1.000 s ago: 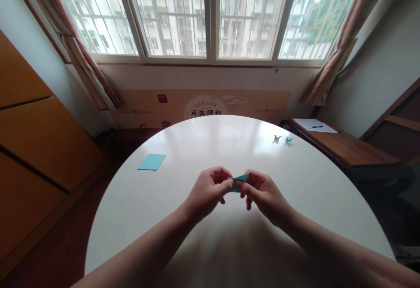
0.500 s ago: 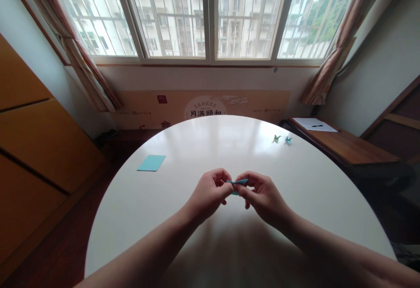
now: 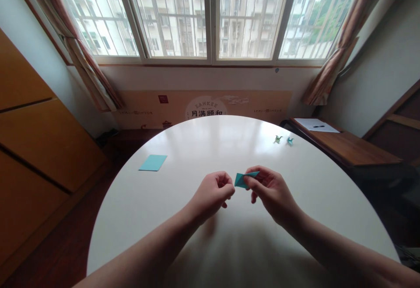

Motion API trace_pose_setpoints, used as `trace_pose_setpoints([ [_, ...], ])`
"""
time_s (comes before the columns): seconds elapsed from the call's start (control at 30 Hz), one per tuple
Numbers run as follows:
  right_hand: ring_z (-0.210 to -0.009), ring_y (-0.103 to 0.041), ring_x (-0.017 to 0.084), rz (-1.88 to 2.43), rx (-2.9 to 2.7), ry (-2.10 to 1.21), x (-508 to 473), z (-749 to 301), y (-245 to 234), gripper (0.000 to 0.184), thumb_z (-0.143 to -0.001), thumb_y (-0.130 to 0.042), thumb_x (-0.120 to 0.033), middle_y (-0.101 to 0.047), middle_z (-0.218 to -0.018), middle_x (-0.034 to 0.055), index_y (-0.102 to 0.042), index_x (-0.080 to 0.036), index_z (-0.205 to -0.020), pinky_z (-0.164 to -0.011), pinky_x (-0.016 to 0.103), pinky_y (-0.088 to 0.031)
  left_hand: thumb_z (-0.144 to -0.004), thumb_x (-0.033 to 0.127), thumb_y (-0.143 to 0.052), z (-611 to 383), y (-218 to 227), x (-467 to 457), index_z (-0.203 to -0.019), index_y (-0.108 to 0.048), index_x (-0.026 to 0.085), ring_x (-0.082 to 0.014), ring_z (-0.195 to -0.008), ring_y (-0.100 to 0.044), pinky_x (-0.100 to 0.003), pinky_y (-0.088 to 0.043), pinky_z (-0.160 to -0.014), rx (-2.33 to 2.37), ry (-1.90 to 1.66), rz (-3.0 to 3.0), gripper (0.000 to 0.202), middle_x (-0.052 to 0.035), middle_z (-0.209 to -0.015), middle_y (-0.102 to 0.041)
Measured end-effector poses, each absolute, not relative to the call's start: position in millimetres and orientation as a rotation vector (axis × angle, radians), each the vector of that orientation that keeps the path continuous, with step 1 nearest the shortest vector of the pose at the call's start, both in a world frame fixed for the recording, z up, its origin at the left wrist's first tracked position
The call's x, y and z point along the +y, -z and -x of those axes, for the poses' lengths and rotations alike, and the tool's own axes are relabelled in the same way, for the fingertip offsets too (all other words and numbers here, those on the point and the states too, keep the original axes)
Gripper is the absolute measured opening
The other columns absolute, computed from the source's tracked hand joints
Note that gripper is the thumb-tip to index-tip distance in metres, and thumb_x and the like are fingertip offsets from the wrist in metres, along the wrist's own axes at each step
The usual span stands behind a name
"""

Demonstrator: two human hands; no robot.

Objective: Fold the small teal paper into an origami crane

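Observation:
A small folded piece of teal origami paper (image 3: pixel 241 180) is pinched between the thumb and fingers of my right hand (image 3: pixel 269 188), above the white table. Its left end is a pointed flap and another point reaches right over my fingers. Just left of the paper, my left hand (image 3: pixel 215 191) is closed, thumb against curled index finger, with nothing visible in it. A narrow gap seems to part its fingertips from the paper.
The round white table (image 3: pixel 131 218) carries a stack or sheet of teal square paper (image 3: pixel 153 163) at left. Two small folded paper birds, one green (image 3: pixel 278 139) and one blue (image 3: pixel 289 141), stand at the far right. Beyond is a wooden side table (image 3: pixel 367 148) with a white sheet (image 3: pixel 316 125) and a pen.
Both hands held the folded paper before. My left hand has let go, and my right hand has drawn the paper slightly right and up, turning it so more of its face shows.

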State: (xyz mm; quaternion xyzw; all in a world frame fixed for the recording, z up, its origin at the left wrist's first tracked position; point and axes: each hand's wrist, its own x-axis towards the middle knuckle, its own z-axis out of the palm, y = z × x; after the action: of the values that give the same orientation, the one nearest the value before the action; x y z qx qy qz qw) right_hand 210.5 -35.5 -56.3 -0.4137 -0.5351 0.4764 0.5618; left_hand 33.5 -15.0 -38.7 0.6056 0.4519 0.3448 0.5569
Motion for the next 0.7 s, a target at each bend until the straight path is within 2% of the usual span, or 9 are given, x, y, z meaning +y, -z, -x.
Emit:
trace_pose_setpoints([
  [0.1,-0.064,-0.059,0.017,0.999,-1.147,-1.088,-30.9,-216.7,53.8,0.025,-0.080,-0.076,-0.039,-0.064,-0.072,0.0029,-0.067,-0.018,-0.089,-0.041,0.023,-0.049,-0.064,0.020,-0.056,-31.4,39.9,-14.1,-0.067,-0.055,0.017,-0.0123,-0.056,-0.052,-0.020,-0.045,-0.044,1.083,-0.814,-1.434,0.004,0.0018,-0.060,-0.054],
  [0.2,-0.070,-0.061,0.019,1.037,-1.162,-1.184,-28.7,-219.3,51.1,0.022,-0.079,-0.074,-0.037,-0.065,-0.075,0.0039,-0.064,-0.018,-0.085,-0.044,0.023,-0.050,-0.072,0.024,-0.062,-28.3,39.5,-14.4,-0.076,-0.059,0.017,-0.0138,-0.060,-0.054,-0.022,-0.049,-0.046,1.053,-0.879,-1.504,0.008,0.0010,-0.065,-0.056],
  [0.3,-0.071,-0.063,0.019,1.049,-1.315,-1.315,-29.7,-216.7,49.9,0.019,-0.080,-0.071,-0.033,-0.065,-0.072,0.0027,-0.061,-0.018,-0.083,-0.049,0.025,-0.052,-0.081,0.036,-0.067,-25.9,37.2,-15.9,-0.091,-0.066,0.016,-0.0175,-0.072,-0.060,-0.024,-0.052,-0.051,1.003,-0.931,-1.655,0.022,-0.0051,-0.082,-0.065],
  [0.37,-0.068,-0.065,0.018,1.050,-1.414,-1.339,-31.2,-214.4,50.3,0.019,-0.082,-0.071,-0.032,-0.066,-0.070,0.0020,-0.059,-0.018,-0.083,-0.052,0.025,-0.052,-0.084,0.038,-0.069,-25.6,36.1,-16.6,-0.093,-0.070,0.015,-0.0186,-0.075,-0.062,-0.024,-0.052,-0.052,1.016,-0.907,-1.738,0.025,-0.0079,-0.087,-0.069],
  [0.53,-0.068,-0.064,0.016,1.035,-1.483,-1.322,-32.3,-214.0,53.2,0.019,-0.085,-0.070,-0.034,-0.068,-0.075,0.0030,-0.062,-0.017,-0.089,-0.052,0.024,-0.050,-0.085,0.031,-0.067,-26.5,36.7,-14.5,-0.084,-0.074,0.014,-0.0173,-0.070,-0.061,-0.023,-0.050,-0.051,1.056,-0.907,-1.776,0.018,-0.0068,-0.077,-0.070],
  [0.7,-0.077,-0.064,0.019,1.029,-1.459,-1.347,-31.1,-214.3,53.5,0.024,-0.083,-0.073,-0.039,-0.066,-0.083,0.0041,-0.066,-0.017,-0.091,-0.051,0.023,-0.051,-0.083,0.037,-0.070,-26.4,36.4,-11.6,-0.083,-0.071,0.013,-0.0168,-0.066,-0.059,-0.023,-0.049,-0.047,0.993,-1.015,-1.611,0.024,-0.0057,-0.074,-0.068],
])
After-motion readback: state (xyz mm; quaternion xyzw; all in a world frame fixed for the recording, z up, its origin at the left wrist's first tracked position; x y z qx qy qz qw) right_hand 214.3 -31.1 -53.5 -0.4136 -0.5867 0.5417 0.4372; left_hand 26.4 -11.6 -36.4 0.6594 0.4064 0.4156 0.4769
